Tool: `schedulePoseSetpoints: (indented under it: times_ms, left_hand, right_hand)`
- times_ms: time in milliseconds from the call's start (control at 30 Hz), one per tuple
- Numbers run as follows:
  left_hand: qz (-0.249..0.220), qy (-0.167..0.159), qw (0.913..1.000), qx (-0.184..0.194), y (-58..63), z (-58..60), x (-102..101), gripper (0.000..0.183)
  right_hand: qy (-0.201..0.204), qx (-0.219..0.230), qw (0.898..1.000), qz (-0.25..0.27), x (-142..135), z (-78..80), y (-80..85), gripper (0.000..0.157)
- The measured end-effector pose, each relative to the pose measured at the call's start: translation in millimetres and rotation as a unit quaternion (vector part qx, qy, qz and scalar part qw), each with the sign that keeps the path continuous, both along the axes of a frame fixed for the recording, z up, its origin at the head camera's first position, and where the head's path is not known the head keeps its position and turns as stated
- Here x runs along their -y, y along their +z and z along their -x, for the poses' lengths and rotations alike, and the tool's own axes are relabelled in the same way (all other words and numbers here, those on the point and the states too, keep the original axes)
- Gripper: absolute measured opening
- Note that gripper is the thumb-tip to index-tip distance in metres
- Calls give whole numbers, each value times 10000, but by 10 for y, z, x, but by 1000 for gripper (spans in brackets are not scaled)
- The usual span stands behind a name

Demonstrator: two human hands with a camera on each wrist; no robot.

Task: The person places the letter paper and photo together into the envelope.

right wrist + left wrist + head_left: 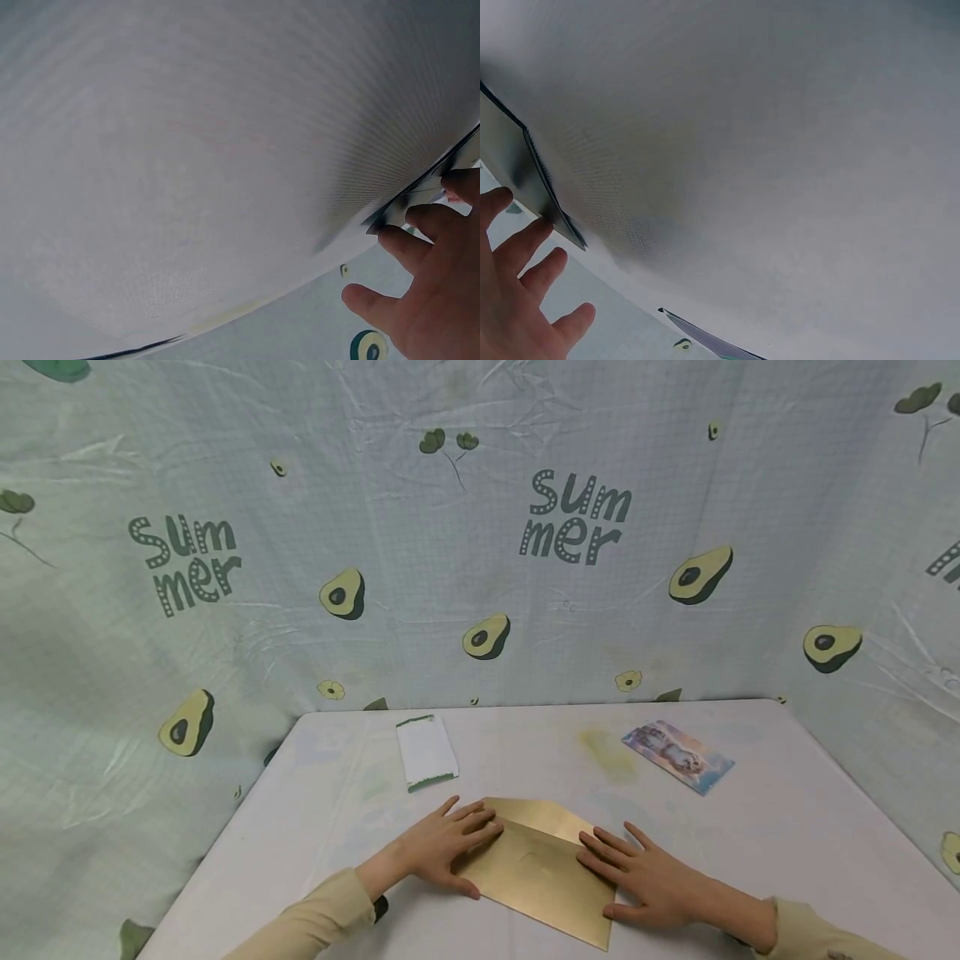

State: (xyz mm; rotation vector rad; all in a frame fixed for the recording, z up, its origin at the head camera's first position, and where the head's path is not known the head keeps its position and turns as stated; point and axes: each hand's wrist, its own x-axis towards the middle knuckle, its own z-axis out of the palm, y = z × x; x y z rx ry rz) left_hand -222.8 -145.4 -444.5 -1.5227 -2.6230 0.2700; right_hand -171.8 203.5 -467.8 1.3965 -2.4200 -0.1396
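A gold envelope [543, 877] lies on the table in front of me, its flap [543, 817] folded up away from me. My left hand [447, 843] rests on the envelope's left side with the fingers spread and fairly straight. On the right side, my right hand [648, 872] touches the edge near the flap crease, fingers extended. In the left wrist view the envelope [514, 161] shows under the left fingertips. The right wrist view catches a thin dark edge of the envelope [405, 195] beside the right fingers.
Beyond the left hand lies a white card with green ends [427, 752]. A colourful picture card [678, 756] in blue and pink sits at the back right of the white table [765, 827]. A curtain printed with avocados [420, 560] hangs behind and at both sides.
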Motion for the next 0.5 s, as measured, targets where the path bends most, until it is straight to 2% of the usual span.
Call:
schedulePoseSetpoints:
  times_ms: [200, 333, 500]
  left_hand:
    - [68, 264, 9996, 118, 0, 31, -24, 101]
    - [93, 431, 9986, 276, -13, 62, -30, 106]
    - [110, 571, 9971, 499, -34, 76, -37, 108]
  right_hand:
    - [-262, 205, 9994, -84, -5, 4, -6, 65]
    - [-539, 589, 9967, -111, 6, 4, 16, 70]
    - [-688, 1101, 9915, -110, 14, -3, 42, 74]
